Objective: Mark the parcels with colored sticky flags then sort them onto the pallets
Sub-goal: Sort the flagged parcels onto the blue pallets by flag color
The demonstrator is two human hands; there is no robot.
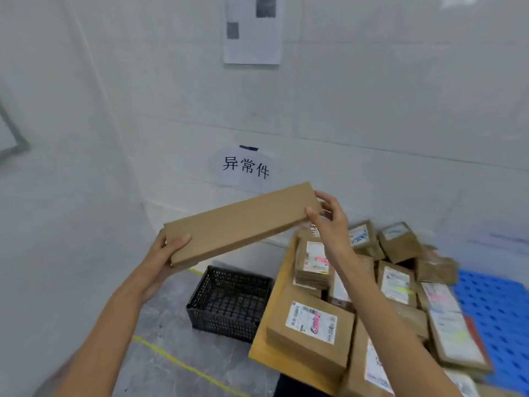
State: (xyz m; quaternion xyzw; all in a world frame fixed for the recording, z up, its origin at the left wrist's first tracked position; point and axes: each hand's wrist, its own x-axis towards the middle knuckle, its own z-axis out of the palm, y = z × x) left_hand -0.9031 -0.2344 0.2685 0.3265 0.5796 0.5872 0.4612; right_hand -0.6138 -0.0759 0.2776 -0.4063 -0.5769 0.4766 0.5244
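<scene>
Only two hands and two forearms of the person are shown. The left hand (164, 262) and the right hand (329, 222) are seen bare, and skin is shown uncovered from the knuckles to the wrists. The left forearm (114, 325) and the right forearm (380, 310) are likewise seen bare as far as the lower edge of the view. Both forearms are slim and the fingers are long. A short nail can be made out on the left thumb (183, 239). Finer detail is softened by blur. A greyish blurred patch (54, 376) is seen by the left elbow; whether it is clothing cannot be told.
</scene>
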